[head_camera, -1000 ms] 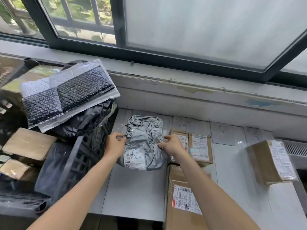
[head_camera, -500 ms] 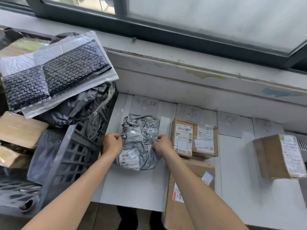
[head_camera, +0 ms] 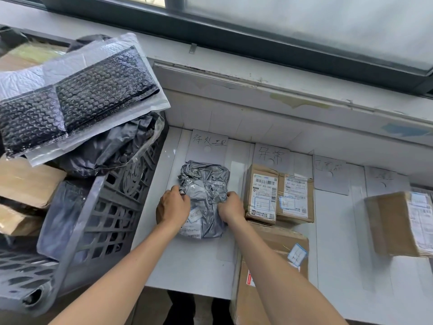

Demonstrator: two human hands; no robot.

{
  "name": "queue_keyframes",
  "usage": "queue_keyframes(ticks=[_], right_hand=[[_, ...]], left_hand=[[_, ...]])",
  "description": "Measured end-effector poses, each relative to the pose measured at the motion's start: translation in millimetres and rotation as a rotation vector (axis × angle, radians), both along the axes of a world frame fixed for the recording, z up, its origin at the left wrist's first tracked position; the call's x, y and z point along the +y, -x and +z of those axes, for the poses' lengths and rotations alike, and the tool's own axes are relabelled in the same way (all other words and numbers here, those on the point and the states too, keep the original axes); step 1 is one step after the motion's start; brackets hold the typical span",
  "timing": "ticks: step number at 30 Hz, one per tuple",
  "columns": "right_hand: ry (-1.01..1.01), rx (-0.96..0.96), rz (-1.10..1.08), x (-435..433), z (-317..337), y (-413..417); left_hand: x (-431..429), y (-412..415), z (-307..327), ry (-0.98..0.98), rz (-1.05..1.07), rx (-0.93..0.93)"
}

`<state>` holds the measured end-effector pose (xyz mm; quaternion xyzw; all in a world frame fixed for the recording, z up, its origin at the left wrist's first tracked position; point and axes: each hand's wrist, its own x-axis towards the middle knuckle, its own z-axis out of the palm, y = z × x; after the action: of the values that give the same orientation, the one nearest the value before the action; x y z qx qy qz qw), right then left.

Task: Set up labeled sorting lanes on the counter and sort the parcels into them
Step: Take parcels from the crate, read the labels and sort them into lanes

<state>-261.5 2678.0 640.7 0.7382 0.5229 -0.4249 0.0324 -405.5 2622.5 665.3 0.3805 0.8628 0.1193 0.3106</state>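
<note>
The left hand (head_camera: 173, 206) and right hand (head_camera: 230, 207) gripped the bag (head_camera: 205, 181) by its two sides, fingers curled into the plastic. It lay on the counter (head_camera: 192, 266) below a label (head_camera: 209, 143), between the crate (head_camera: 100, 207) on its left and boxes (head_camera: 261, 193) just beside its right. Bare counter showed toward the front edge.

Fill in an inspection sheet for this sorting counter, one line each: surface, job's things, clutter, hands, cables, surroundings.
Surface: white counter, four handwritten paper labels along its back edge.
Job's things: grey parcel in the leftmost lane; two small boxes side by side in the next lane, large box nearer the person; brown box further right.
Clutter: black crate at left, heaped with parcels, bubble mailer on top.
Hands: left hand and right hand both grip the grey parcel.
Cables: nothing seen.
Surroundings: window above the sill.
</note>
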Motion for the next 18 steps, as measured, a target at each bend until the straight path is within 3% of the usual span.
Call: queue_keyframes(ticks=[7, 10, 13, 18], right_hand=[[-0.128, -0.106, 0.138, -13, 0, 6], [-0.187, -0.148, 0.18, -12, 10, 10], [-0.303, -0.164, 0.231, -3, 34, 16], [-0.49, 0.045, 0.192, 40, 109, 43]], left_hand=[[-1, -6, 1, 0.078, -0.006, -0.097], [0, -8, 11, 0.068, -0.048, -0.041], [9, -14, 35, -0.085, -0.11, 0.04], [46, -13, 116, -0.431, -0.173, 0.078]])
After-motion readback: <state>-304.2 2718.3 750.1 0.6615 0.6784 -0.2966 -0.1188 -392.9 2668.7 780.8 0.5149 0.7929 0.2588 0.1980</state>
